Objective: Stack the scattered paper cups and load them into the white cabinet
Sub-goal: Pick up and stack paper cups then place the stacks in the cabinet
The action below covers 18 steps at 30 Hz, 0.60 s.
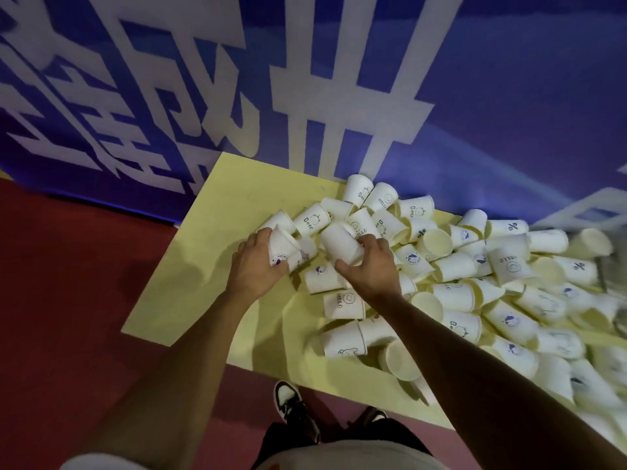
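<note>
As our left hand (256, 266) grips a blue-printed white paper cup (283, 245) and our right hand (371, 266) a plain white paper cup (341, 244), we see them side by side between the hands, axes roughly parallel. The heap of loose white paper cups (454, 266) spreads beyond the right hand.

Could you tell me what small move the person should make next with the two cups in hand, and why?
Probably nest the right-hand cup into the left-hand cup, turning it first if the mouths do not line up. The right hand and left hand each grip one cup, close together but apart, by the pile on the table.
</note>
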Motion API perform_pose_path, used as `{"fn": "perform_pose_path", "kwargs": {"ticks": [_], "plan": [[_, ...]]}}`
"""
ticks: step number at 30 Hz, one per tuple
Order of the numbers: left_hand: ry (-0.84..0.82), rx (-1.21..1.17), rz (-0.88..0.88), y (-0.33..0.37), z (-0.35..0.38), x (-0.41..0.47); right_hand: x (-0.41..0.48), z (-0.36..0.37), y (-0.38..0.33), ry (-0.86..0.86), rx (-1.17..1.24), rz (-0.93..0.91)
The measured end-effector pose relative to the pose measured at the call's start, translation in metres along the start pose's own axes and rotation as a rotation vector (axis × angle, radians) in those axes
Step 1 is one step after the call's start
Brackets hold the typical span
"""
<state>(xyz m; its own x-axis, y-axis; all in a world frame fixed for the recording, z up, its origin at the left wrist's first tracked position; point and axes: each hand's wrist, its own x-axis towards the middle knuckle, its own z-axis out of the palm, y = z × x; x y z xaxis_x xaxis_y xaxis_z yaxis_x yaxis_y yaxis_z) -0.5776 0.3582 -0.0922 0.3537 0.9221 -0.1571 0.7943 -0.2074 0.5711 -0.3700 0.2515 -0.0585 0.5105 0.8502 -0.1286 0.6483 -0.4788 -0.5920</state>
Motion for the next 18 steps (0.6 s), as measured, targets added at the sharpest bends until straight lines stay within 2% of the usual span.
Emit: {"fn": "perform_pose_path", "kwargs": {"ticks": [8,18], "plan": [[-0.100,-0.011,0.171,0.113,0.044,-0.022,-0.037,-0.080,0.080,0.072,0.070,0.111],[-0.149,0.004,0.225,0.251,0.139,-0.102,-0.097,-0.185,0.224,0.145,0.211,0.190]]}}
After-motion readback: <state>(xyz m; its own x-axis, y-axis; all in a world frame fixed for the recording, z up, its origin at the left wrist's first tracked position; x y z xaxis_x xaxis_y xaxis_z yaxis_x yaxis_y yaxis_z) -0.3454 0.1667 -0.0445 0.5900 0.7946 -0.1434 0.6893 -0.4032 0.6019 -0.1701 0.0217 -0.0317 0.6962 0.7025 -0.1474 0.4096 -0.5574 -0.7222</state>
